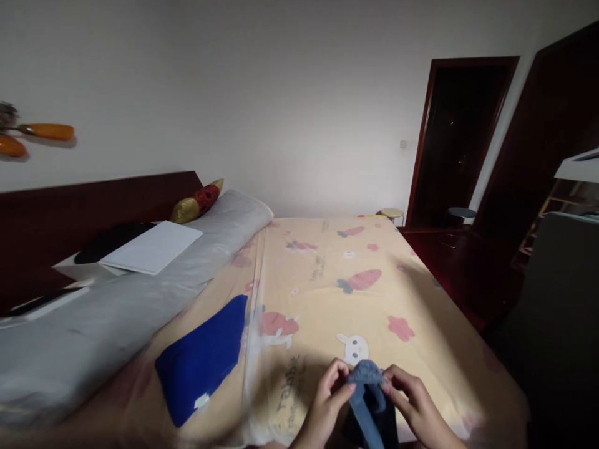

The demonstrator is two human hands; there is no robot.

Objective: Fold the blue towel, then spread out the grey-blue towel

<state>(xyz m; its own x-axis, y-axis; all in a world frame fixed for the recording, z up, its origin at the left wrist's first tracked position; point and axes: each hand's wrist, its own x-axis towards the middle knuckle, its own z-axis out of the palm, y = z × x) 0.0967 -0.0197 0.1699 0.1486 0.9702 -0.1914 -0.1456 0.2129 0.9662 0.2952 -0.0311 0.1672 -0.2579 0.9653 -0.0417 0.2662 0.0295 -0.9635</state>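
Observation:
At the near edge of the bed, my left hand (333, 391) pinches the left end of a blue-grey cloth item (365, 373) with a gathered, elastic-looking edge. The right end of that edge is pinched between the thumb and fingers of my right hand (408, 394). A blue-grey strip hangs down from the item, with dark material behind it. Its lower part runs out of the picture, so I cannot tell its exact kind. To the left, a folded dark-blue cloth (203, 358) with a small white tag lies flat on the patterned bedsheet (318, 287).
A long grey pillow (140, 293) lies along the dark headboard (93, 193), with a white flat box (154, 246) on it. Behind is a red and gold cushion (199, 202). Stools (392, 213) and a dark door (463, 143) stand beyond the bed.

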